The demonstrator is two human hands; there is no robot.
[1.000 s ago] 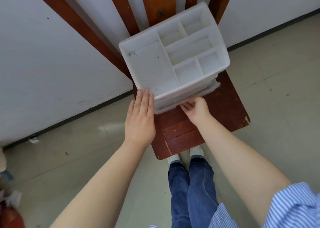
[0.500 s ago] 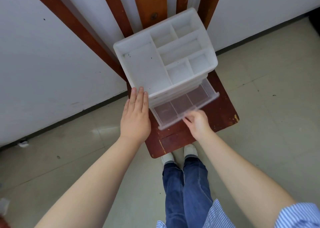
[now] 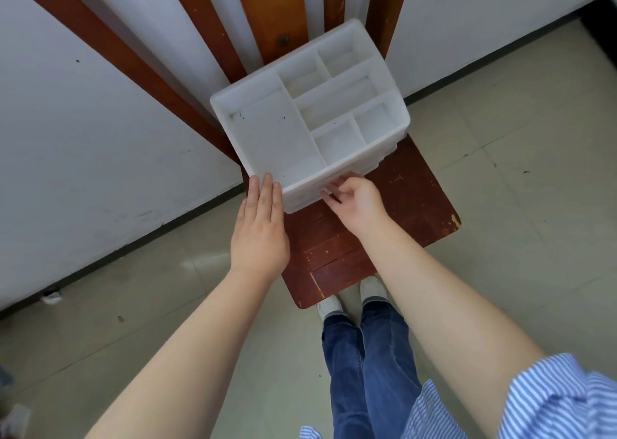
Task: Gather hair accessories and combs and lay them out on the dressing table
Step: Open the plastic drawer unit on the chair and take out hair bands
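While braced flat by left hand (image 3: 259, 234), pinched drawer front (image 3: 320, 194) with right hand (image 3: 354, 200) (nearer), organizer (image 3: 267, 138) at wooden seat's (image 3: 417, 198) back edge.

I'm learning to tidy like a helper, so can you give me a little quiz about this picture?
1. True or false: the drawers at the front of the white plastic organiser box are pushed in.
2. Which hand rests flat, fingers straight, against the box's front left corner?
A. left hand
B. right hand
C. neither
3. Fill in: the box stands on a scratched reddish-brown wooden ____.

Key: 1 true. 2 A; the right hand's fingers curl at the drawer front instead. 3 table. The box's open top compartments show no combs or hair accessories.
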